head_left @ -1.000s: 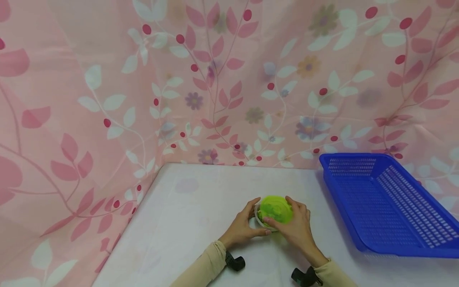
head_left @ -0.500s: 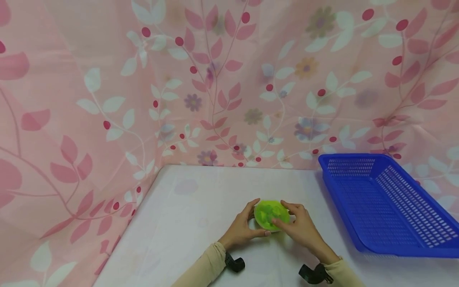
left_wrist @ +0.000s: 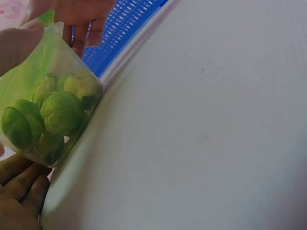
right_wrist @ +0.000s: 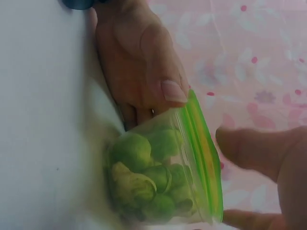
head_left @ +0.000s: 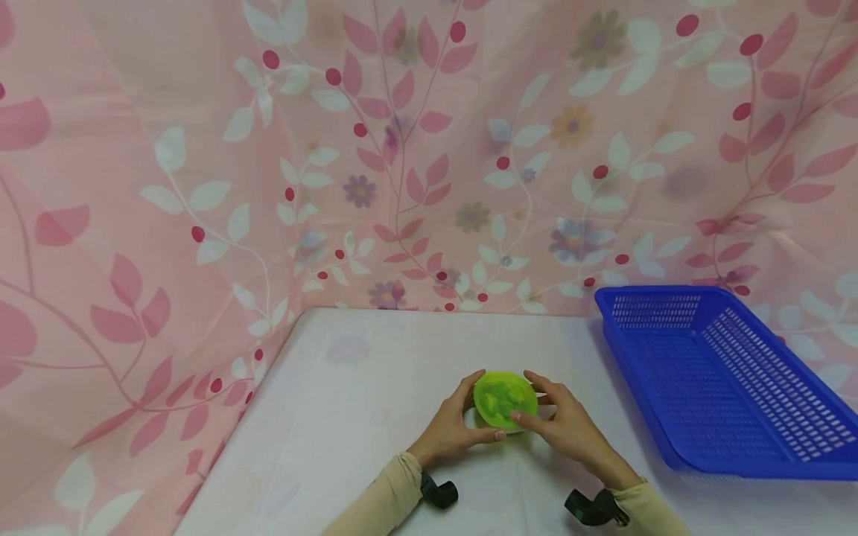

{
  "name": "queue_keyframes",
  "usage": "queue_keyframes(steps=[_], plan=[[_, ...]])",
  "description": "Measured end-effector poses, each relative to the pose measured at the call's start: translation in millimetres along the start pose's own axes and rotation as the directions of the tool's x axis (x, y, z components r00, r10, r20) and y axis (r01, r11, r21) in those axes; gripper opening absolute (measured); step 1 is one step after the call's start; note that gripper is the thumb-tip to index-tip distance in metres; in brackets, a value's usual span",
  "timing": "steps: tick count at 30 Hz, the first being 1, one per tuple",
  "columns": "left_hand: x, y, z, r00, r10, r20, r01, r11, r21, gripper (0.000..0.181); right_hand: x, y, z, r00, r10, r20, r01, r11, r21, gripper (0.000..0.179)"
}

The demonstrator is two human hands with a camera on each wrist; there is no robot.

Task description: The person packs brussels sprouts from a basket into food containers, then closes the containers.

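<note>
A small clear plastic container holds several green, leafy Brussels sprouts. Its bright green lid lies across the top. My left hand grips the container's side, thumb toward the near edge and fingers round the far left. My right hand is spread at the lid's right side. Its thumb reaches over the lid, and the index fingertip is right at the far rim. In the right wrist view, the left thumb rests just below the lid's edge, while the right thumb hovers close to the lid.
A large blue perforated basket stands at the right of the white-covered table. Pink floral cloth hangs behind and along the left side. Black wrist cameras are worn on both forearms.
The green lid has shifted left and down, from sitting askew to covering the container. My right hand has loosened and drawn slightly to the right; the left hand has stayed in place.
</note>
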State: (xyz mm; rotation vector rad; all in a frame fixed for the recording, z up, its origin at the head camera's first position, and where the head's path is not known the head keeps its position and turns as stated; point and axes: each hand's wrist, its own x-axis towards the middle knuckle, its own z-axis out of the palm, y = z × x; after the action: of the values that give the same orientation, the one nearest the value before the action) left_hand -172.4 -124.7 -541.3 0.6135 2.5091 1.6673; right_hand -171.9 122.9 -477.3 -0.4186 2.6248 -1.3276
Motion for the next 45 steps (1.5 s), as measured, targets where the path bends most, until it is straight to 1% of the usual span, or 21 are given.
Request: queue_keyframes(steps=[4, 7, 11, 14, 19, 22, 24, 27, 29, 30, 31, 34, 39, 43, 45], plan=[[1.3, -0.3, 0.7, 1.0, 0.026, 0.003, -0.026, 1.0, 0.005, 0.107, 4.3, 11, -7, 0.996, -0.034, 0.084, 0.026, 0.995, 0.097, 0.084], [2.8, -0.5, 1.1, 0.999, 0.046, 0.013, -0.046, 0.999, -0.003, 0.105, 7.4, 22, -11, 0.987, -0.062, 0.151, 0.031, 0.98, 0.198, 0.081], [4.9, 1.0, 1.1, 0.998, 0.059, 0.035, -0.059, 0.998, -0.02, 0.095, 10.7, 34, -14, 0.969, -0.113, 0.221, 0.043, 0.953, 0.299, 0.078], [6.7, 2.1, 1.0, 0.997, 0.057, 0.042, -0.055, 0.998, -0.031, 0.087, 13.3, 40, -15, 0.954, -0.157, 0.256, 0.062, 0.937, 0.344, 0.077], [8.4, 3.6, 1.2, 0.998, 0.04, 0.046, -0.037, 0.998, -0.053, 0.082, 16.9, 50, -13, 0.942, -0.213, 0.261, 0.097, 0.913, 0.396, 0.076], [7.6, 4.1, 1.7, 0.998, 0.037, 0.046, -0.035, 0.998, -0.058, 0.081, 17.5, 55, -9, 0.934, -0.258, 0.248, 0.129, 0.89, 0.438, 0.075], [6.7, 4.2, 1.9, 0.998, 0.041, 0.044, -0.038, 0.997, -0.061, 0.08, 17.5, 58, -6, 0.927, -0.289, 0.238, 0.147, 0.866, 0.478, 0.075], [5.5, 5.8, 0.8, 0.998, 0.047, 0.044, -0.043, 0.996, -0.073, 0.078, 18.2, 63, -1, 0.914, -0.338, 0.223, 0.168, 0.818, 0.549, 0.075], [6.0, 5.9, -0.3, 0.997, 0.064, 0.045, -0.061, 0.996, -0.071, 0.078, 19.1, 64, 1, 0.906, -0.365, 0.213, 0.185, 0.795, 0.577, 0.074], [6.3, 6.2, -1.1, 0.997, 0.068, 0.047, -0.065, 0.996, -0.069, 0.078, 19.6, 65, 2, 0.903, -0.375, 0.207, 0.195, 0.79, 0.581, 0.074], [6.5, 6.6, -2.0, 0.996, 0.069, 0.05, -0.066, 0.996, -0.068, 0.078, 20.0, 65, 2, 0.901, -0.383, 0.202, 0.206, 0.789, 0.579, 0.073], [7.9, 6.2, -4.0, 0.995, 0.083, 0.051, -0.08, 0.995, -0.063, 0.08, 21.4, 64, 1, 0.902, -0.395, 0.176, 0.249, 0.807, 0.535, 0.071], [8.2, 6.4, -6.5, 0.995, 0.076, 0.065, -0.07, 0.994, -0.079, 0.082, 21.5, 61, 0, 0.902, -0.41, 0.135, 0.308, 0.831, 0.463, 0.069], [6.2, 4.5, -8.5, 0.994, 0.068, 0.087, -0.059, 0.994, -0.093, 0.084, 21.1, 60, 2, 0.903, -0.412, 0.121, 0.32, 0.835, 0.448, 0.069], [4.8, 3.5, -10.0, 0.994, 0.072, 0.087, -0.063, 0.994, -0.095, 0.084, 21.6, 59, 4, 0.903, -0.412, 0.124, 0.317, 0.832, 0.456, 0.069]])
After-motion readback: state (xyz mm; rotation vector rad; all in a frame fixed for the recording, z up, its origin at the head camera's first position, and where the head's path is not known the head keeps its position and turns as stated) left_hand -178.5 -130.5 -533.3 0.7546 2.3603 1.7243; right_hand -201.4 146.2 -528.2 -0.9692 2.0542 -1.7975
